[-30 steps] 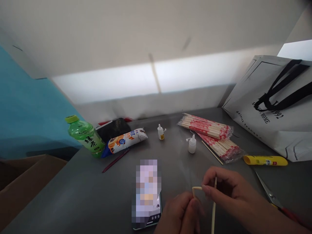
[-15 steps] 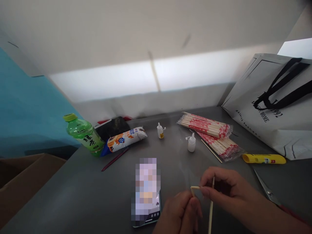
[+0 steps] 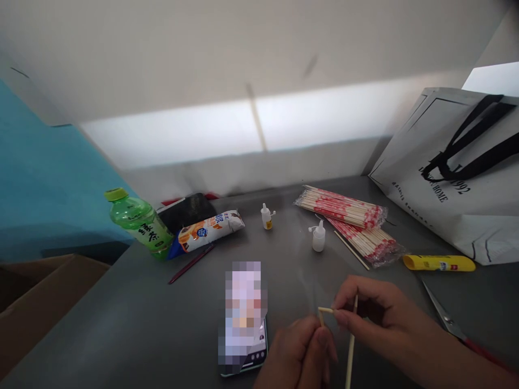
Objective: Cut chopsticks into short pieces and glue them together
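Observation:
My left hand (image 3: 298,351) is closed at the front of the grey table, pinching a thin wooden stick (image 3: 321,319) whose tip pokes up past the fingers. Between thumb and forefinger, my right hand (image 3: 377,313) grips a short stick piece (image 3: 325,310) that lies sideways. Its end meets the tip of the left stick at a corner; whether they are joined I cannot tell. A longer wooden stick (image 3: 351,356) slants down through the right hand's grip. Beyond the hands stand two small white glue bottles, one nearer (image 3: 318,239) and one farther left (image 3: 266,218).
Packs of wooden sticks (image 3: 344,208) lie at the back right, beside a loose stick (image 3: 352,250). A yellow tube (image 3: 440,263), scissors (image 3: 448,321) and a white bag (image 3: 438,178) are on the right. Leftward are a phone (image 3: 264,346), a snack packet (image 3: 211,232), a pen (image 3: 190,265) and a green bottle (image 3: 140,221).
Both hands stay almost still. The short piece in the right hand and the left stick's tip keep touching, shifted only very slightly.

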`<state>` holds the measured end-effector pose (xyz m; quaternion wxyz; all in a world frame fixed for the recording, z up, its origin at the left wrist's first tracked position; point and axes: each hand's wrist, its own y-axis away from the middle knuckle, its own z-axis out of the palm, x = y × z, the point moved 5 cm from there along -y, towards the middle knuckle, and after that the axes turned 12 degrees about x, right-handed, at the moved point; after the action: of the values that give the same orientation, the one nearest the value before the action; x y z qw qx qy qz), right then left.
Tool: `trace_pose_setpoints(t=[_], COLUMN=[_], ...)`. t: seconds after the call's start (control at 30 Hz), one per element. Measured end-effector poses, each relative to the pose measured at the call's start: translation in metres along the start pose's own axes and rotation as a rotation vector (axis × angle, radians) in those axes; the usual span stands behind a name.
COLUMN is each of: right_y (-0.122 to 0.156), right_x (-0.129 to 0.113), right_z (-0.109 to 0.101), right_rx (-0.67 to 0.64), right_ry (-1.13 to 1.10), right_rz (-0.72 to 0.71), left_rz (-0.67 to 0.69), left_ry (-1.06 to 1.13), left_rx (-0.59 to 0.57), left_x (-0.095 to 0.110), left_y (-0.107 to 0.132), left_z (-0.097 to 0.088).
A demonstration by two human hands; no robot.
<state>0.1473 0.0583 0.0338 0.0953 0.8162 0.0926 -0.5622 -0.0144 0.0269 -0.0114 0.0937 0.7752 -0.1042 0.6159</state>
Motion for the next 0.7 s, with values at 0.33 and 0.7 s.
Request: trace_pose_setpoints(t=[0.33, 0.7], right_y=[0.0002, -0.0067], right_x=[0.0030, 0.0039], right_z=[0.0013, -0.0063], right_rx=[-0.010, 0.084], right_ry=[0.010, -0.045], right_rz=[0.035, 0.026], left_rz=[-0.013, -0.079], left_ry=[-0.002, 0.038], left_rx=[-0.002, 0.030], left_x=[-0.0009, -0.0034], left_y=[-0.0005, -0.0004], left_z=[0.0007, 0.0005])
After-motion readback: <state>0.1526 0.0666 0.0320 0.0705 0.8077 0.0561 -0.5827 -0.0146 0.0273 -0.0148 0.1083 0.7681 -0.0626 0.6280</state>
